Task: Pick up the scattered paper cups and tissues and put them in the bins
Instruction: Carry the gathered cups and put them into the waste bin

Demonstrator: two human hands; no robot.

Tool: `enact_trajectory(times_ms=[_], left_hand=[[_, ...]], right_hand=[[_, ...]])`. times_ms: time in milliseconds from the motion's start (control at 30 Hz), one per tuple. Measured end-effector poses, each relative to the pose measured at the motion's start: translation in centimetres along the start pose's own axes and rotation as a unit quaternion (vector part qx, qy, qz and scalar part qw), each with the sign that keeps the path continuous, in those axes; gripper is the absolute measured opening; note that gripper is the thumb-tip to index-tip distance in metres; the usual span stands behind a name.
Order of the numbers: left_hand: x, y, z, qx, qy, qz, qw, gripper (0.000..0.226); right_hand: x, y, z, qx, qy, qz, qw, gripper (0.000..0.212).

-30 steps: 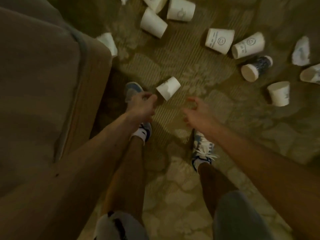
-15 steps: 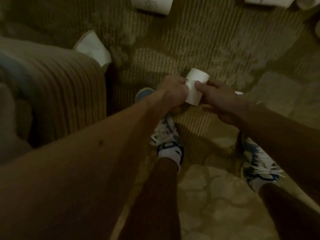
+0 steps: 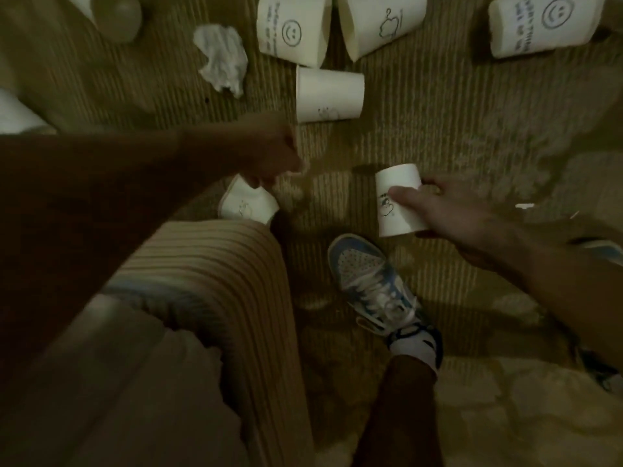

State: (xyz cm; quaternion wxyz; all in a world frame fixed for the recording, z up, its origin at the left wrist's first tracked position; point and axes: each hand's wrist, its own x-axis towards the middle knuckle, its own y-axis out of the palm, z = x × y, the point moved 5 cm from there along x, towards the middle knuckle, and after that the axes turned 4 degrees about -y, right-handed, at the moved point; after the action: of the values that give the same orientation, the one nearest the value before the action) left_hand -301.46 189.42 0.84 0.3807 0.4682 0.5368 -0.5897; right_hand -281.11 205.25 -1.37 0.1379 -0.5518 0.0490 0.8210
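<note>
My right hand (image 3: 448, 210) grips a white paper cup (image 3: 396, 210) with a small drawing, held just above the carpet. My left hand (image 3: 269, 153) reaches down with curled fingers onto the top of another white cup (image 3: 247, 205) lying against the sofa corner; whether it grips that cup is unclear. A third plain cup (image 3: 330, 96) lies on its side just beyond the left hand. A crumpled white tissue (image 3: 222, 59) lies to the upper left. Three printed cups (image 3: 293, 28), (image 3: 381, 21), (image 3: 546, 25) lie along the top edge.
A ribbed beige sofa (image 3: 202, 281) fills the lower left, its corner close to the left-hand cup. My blue and white shoe (image 3: 377, 284) stands on the patterned carpet (image 3: 472, 129) below the held cup. Another white cup (image 3: 17, 112) shows at the left edge.
Half a second ago both hands held one cup. My left hand has let go and moved left to the cup by the sofa, while my right hand keeps the first cup.
</note>
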Motion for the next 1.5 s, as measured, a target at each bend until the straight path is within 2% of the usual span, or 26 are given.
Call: enact_trajectory(times_ms=[67,167,233,333,400,533,633,767,867,1000,1133,1200,1267,1333,1433,1500], left_hand=[[0.7,-1.2,2.3,0.033,-0.023,-0.004,0.999,0.031],[1.7,-0.9,6.2,0.080,-0.066,-0.031,0.994,0.057],[2.9,0.1,8.3,0.060,-0.087,-0.036,0.994,0.073],[4.4,1.4,10.1,-0.026,-0.124,-0.014,0.992,0.084],[4.9,2.1,10.2,-0.060,-0.125,-0.007,0.990,0.082],[4.8,1.5,8.2,-0.041,-0.043,-0.043,0.997,0.061],[3.8,-0.2,5.8,-0.102,-0.012,-0.051,0.993,0.054],[-0.2,-2.2,2.8,-0.175,0.030,-0.076,0.981,0.041],[-4.2,-2.8,0.7,-0.289,0.035,-0.064,0.955,0.030],[-8.9,-3.5,-0.8,-0.430,-0.004,-0.045,0.902,0.034],[-10.8,-3.8,-1.5,-0.510,-0.035,-0.081,0.856,0.034],[-10.7,-3.3,-2.2,-0.551,-0.061,-0.078,0.829,0.024],[-10.5,-2.5,-3.6,-0.595,-0.077,-0.043,0.799,0.014],[-10.1,-2.1,-4.6,-0.611,-0.073,-0.017,0.788,0.008],[-9.2,-2.0,-4.8,-0.633,-0.077,-0.008,0.770,0.029],[-9.3,-2.0,-5.1,-0.634,-0.073,0.005,0.770,0.035]], right_hand=[[-0.1,1.4,0.5,0.020,-0.007,0.005,1.000,0.061],[-0.2,3.9,1.0,0.058,-0.012,0.024,0.998,0.059],[0.1,5.4,1.0,0.061,-0.016,0.037,0.997,0.060],[0.8,6.7,0.7,0.071,-0.008,0.040,0.997,0.064],[1.3,7.1,0.6,0.095,0.005,0.041,0.995,0.061],[1.1,7.3,1.5,0.148,0.028,0.053,0.987,0.047],[-0.4,6.7,3.0,0.208,0.045,0.052,0.976,0.034],[-4.1,5.5,6.1,0.269,0.046,0.052,0.961,0.046],[-7.2,4.9,8.9,0.280,0.052,0.075,0.956,0.048],[-10.2,3.0,11.5,0.344,0.084,0.064,0.933,0.050],[-10.6,1.5,13.9,0.385,0.061,0.114,0.914,0.039],[-10.3,1.4,14.4,0.345,0.046,0.141,0.927,0.035],[-9.5,0.9,14.2,0.299,0.039,0.135,0.944,0.038],[-8.5,0.4,14.2,0.279,0.036,0.133,0.950,0.046],[-7.3,0.0,14.4,0.271,0.056,0.166,0.947,0.053],[-6.9,-0.3,14.6,0.264,0.058,0.190,0.944,0.054]])
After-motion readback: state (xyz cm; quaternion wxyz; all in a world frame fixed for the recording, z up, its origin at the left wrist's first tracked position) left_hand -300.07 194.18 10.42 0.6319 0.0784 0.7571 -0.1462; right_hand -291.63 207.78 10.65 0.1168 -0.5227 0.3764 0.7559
